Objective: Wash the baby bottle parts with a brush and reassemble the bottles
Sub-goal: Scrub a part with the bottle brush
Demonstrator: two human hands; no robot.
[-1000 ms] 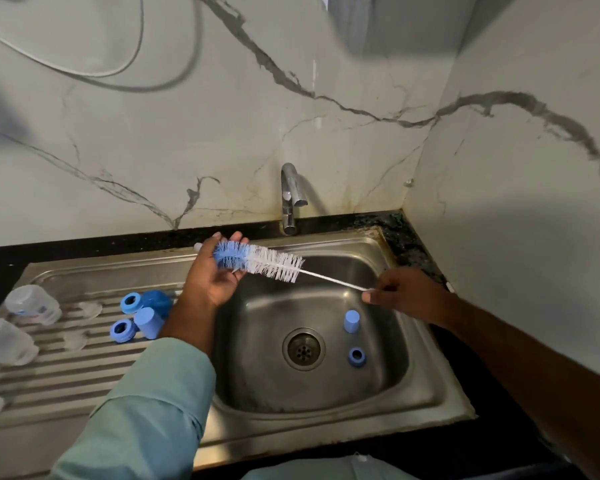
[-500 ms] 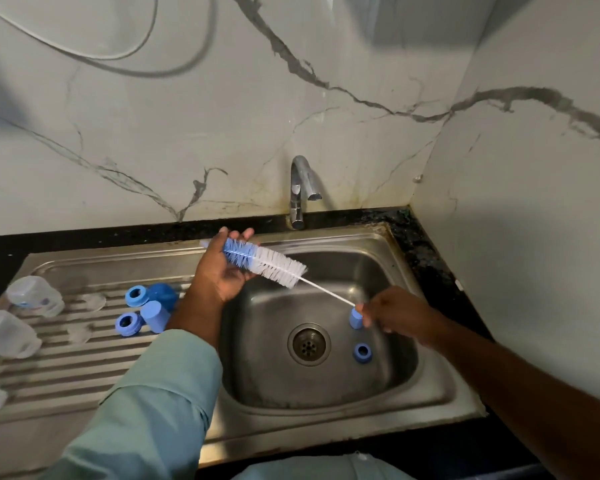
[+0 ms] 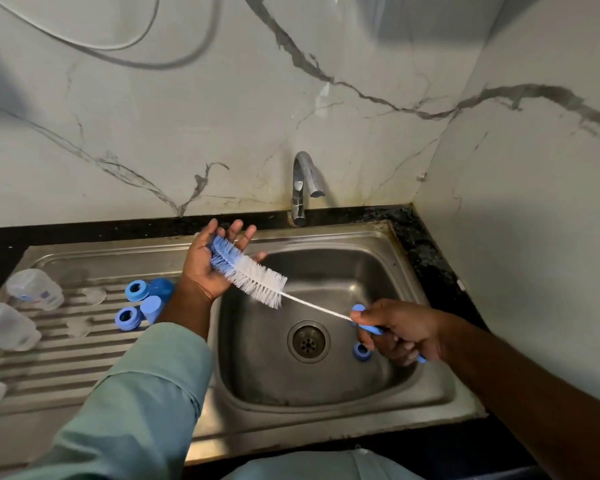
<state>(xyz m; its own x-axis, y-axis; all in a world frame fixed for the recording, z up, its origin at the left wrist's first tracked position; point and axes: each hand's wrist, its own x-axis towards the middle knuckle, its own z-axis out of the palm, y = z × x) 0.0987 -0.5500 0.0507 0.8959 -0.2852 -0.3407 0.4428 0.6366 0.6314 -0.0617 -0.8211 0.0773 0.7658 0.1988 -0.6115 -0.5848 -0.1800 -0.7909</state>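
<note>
Right hand curled round the blue handle of a bottle brush, wire stem slanting up and left over the steel sink; left hand palm up with fingers spread and relaxed, blue bristle tip lying across the palm, white bristles jutting out past it above the basin. In the basin, a blue screw ring beside the drain, just under the right hand. On the ribbed drainboard to the left, two more blue rings and blue caps clustered near the left wrist, clear bottles lying at the far left edge, blurred.
</note>
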